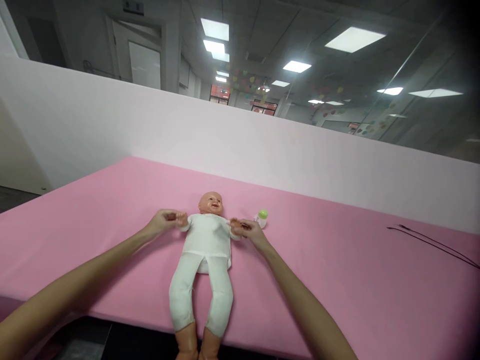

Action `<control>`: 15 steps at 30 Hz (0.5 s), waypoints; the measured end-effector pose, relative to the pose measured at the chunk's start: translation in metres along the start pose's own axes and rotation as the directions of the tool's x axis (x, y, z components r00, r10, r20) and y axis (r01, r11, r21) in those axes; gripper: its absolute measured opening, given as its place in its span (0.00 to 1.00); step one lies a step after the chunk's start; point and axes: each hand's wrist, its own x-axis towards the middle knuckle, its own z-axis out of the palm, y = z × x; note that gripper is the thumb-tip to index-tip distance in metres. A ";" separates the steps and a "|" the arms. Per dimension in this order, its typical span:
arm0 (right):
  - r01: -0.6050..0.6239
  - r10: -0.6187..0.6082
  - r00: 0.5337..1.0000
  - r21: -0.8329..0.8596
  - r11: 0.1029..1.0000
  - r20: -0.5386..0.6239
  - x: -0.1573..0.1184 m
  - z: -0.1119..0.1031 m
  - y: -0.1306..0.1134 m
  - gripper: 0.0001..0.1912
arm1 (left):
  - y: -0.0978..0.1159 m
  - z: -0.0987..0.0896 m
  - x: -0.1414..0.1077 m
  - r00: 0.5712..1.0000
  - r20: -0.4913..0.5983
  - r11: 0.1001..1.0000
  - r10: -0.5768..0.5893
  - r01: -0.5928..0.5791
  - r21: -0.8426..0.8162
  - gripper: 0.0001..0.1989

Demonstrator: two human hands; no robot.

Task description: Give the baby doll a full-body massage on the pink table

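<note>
A baby doll (207,240) in a white top and white trousers lies on its back, head away from me, its bare feet reaching past the near edge of the pink surface. My left hand (162,222) is closed around the doll's hand on the left side. On the other side, my right hand (253,232) pinches the doll's other hand between thumb and fingers. Both doll arms are spread a little outward. Just beyond my right hand stands a small bottle (262,218) with a green cap, partly hidden by that hand.
The pink padded surface (318,270) meets a low white wall (240,140) at the back, with glass above it. Thin black cables (435,243) lie at the far right. A dark gap shows below the near edge.
</note>
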 end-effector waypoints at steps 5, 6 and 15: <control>-0.256 0.283 0.900 0.125 0.959 -0.332 0.066 0.018 0.000 0.14 | 0.010 0.022 0.075 0.928 -0.293 0.973 -0.232 0.221 -0.071 0.23; -0.273 0.304 0.890 0.136 0.952 -0.340 0.072 0.020 0.003 0.12 | 0.008 0.026 0.084 0.913 -0.304 0.961 -0.274 0.270 -0.054 0.23; -0.211 0.241 0.935 0.137 0.968 -0.262 0.049 0.017 0.006 0.16 | 0.004 0.021 0.077 0.932 -0.186 0.950 -0.311 0.311 -0.028 0.25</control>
